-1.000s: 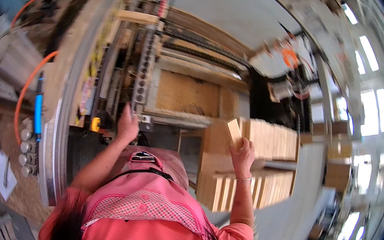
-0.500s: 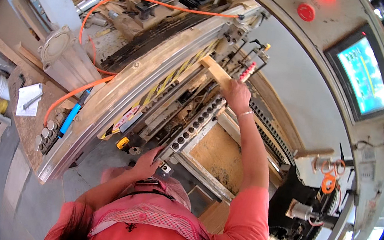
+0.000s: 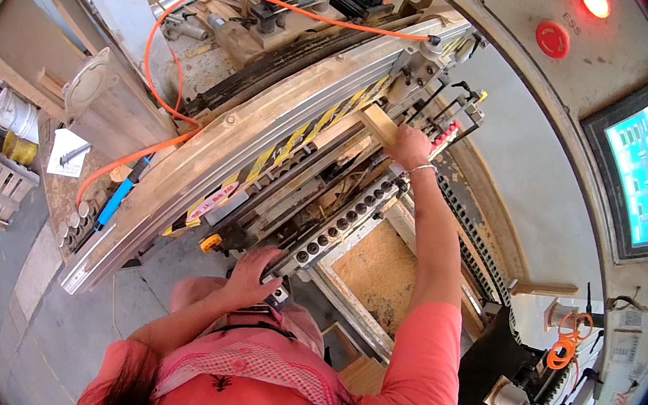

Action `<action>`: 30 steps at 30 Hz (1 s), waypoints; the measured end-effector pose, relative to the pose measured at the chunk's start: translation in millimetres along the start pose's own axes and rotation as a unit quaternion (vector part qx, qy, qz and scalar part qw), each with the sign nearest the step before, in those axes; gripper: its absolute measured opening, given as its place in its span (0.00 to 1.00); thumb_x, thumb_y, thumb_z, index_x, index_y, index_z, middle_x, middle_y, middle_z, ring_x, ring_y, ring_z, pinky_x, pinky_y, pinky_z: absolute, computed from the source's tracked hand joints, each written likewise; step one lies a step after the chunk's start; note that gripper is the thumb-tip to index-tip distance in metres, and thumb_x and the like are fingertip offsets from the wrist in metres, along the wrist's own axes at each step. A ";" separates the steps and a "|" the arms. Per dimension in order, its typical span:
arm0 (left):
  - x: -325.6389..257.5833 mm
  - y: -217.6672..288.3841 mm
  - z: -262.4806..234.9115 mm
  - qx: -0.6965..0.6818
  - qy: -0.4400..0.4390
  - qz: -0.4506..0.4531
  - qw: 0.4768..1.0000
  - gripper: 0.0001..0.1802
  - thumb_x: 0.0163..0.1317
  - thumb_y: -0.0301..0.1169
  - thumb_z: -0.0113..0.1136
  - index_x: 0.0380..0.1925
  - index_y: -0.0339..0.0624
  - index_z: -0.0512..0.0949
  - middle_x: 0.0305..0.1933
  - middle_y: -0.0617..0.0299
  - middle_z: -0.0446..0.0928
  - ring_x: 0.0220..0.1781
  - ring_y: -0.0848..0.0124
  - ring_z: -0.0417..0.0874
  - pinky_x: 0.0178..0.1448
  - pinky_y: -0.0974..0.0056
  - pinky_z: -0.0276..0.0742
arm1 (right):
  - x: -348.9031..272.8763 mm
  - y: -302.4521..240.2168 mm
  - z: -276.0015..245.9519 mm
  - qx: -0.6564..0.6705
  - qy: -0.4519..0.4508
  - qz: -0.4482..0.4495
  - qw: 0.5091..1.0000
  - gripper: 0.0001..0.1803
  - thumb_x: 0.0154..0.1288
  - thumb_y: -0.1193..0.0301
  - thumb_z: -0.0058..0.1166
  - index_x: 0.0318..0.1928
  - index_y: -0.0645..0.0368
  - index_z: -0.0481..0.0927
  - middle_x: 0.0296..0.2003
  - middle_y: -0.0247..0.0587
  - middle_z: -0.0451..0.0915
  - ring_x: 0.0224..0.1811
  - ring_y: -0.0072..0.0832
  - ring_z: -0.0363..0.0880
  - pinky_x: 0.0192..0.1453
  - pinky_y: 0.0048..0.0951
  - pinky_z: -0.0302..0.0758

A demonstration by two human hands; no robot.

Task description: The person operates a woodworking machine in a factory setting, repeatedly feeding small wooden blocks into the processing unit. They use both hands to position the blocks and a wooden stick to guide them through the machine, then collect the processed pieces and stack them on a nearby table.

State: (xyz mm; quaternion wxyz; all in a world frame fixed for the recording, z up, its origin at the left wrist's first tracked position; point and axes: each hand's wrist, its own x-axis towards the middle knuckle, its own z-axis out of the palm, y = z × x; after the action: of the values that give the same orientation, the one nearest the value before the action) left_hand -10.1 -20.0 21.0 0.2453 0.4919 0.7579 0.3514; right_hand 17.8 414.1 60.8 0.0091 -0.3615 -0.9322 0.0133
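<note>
Over the far part of a woodworking machine, my right hand (image 3: pixel 412 148) is closed on a short, pale wooden board (image 3: pixel 380 124), whose free end points left. The hand covers the board's other end. Just below it runs a metal bar with a row of round black holes (image 3: pixel 343 226). At the near end of this bar, my left hand (image 3: pixel 250 277) rests against the machine's corner, fingers apart and holding no loose thing. Beside the bar lies a tray-like frame with a sawdust-covered, tan surface (image 3: pixel 381 268).
A long beam (image 3: pixel 228 120) with yellow-black striping crosses on the left, with an orange hose (image 3: pixel 150 54) over it. A control panel with a lit screen (image 3: pixel 644 177) and red button (image 3: pixel 552 40) curves along the right. A toothed black chain track (image 3: pixel 475 236) runs beside the frame.
My head view has shifted, so the scene sits further right. My right hand has moved further away along the board, with less of it showing. My left hand's fingers have spread at the machine's corner.
</note>
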 end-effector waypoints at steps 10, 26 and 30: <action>89.9 16.7 18.2 -0.472 -0.001 -0.060 0.880 0.32 0.55 0.28 0.63 0.60 0.37 0.64 0.54 0.56 0.72 0.52 0.70 0.75 0.48 0.68 0.75 | -141.6 -33.7 -75.1 0.233 -0.093 -0.105 0.962 0.24 0.37 0.59 0.70 0.34 0.59 0.79 0.26 0.41 0.81 0.27 0.29 0.78 0.37 0.29 0.76; 105.1 46.1 23.8 -0.586 -0.011 -0.020 0.810 0.23 0.56 0.22 0.62 0.52 0.34 0.69 0.49 0.59 0.76 0.50 0.73 0.77 0.53 0.68 0.75 | -161.6 -66.4 -83.1 0.262 -0.174 -0.189 0.930 0.20 0.37 0.64 0.65 0.31 0.63 0.78 0.27 0.47 0.78 0.30 0.38 0.77 0.37 0.34 0.73; 94.2 21.7 26.1 -0.543 0.027 -0.065 0.837 0.22 0.59 0.25 0.59 0.53 0.31 0.66 0.49 0.57 0.76 0.49 0.73 0.77 0.52 0.69 0.74 | -114.7 -41.5 -93.1 0.197 -0.111 -0.131 0.965 0.21 0.37 0.62 0.66 0.32 0.62 0.80 0.25 0.44 0.79 0.27 0.33 0.78 0.34 0.32 0.74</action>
State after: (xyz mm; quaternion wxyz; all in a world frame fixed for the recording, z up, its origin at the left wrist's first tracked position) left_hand -16.3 80.0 18.9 0.4751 0.2195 0.4820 0.7028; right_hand 77.1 307.9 154.3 -0.0218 -0.2239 -0.9455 0.2352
